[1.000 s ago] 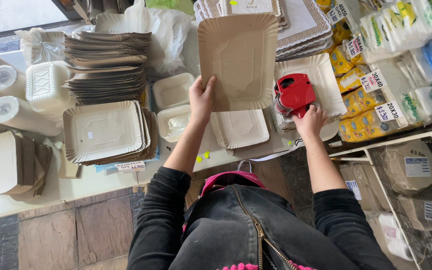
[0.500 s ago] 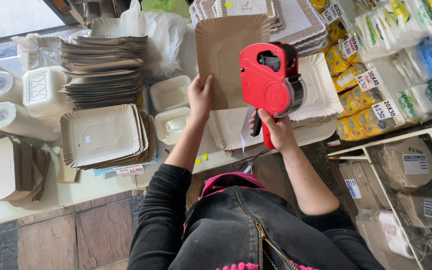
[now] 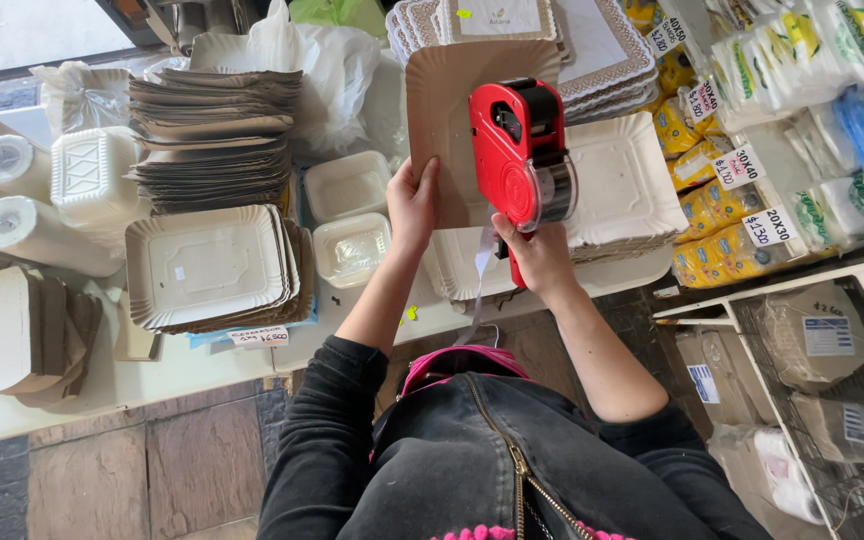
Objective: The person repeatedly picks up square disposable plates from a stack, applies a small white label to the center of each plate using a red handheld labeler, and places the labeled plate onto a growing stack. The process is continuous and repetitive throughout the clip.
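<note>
A: What is being held at this moment?

B: A brown cardboard tray (image 3: 447, 130) is being held upright above the counter (image 3: 152, 365), its lower left edge being pinched by the left hand (image 3: 412, 205), fingers closed on it. A red label gun (image 3: 520, 160) is being gripped by the right hand (image 3: 542, 255), which is wrapped shut round its handle, and the gun's head is being pressed against, or held just in front of, the tray's face; which of the two cannot be told.

A: How is this being done well?

B: By judgement, the tray is best being kept flat and steady by the left hand, so that the gun's nose is being met squarely and no skew is being given to the label. The white backing strip (image 3: 479, 285) is being left hanging free below the gun, clear of the fingers.

A: And what is being crowded around?

B: A stack of white trays (image 3: 617, 185) is lying just behind. More trays (image 3: 207, 265) and a tall brown stack (image 3: 212, 135) are being kept to the left, with clear plastic tubs (image 3: 350, 215) between. Little free space is being left beneath the raised tray.
</note>
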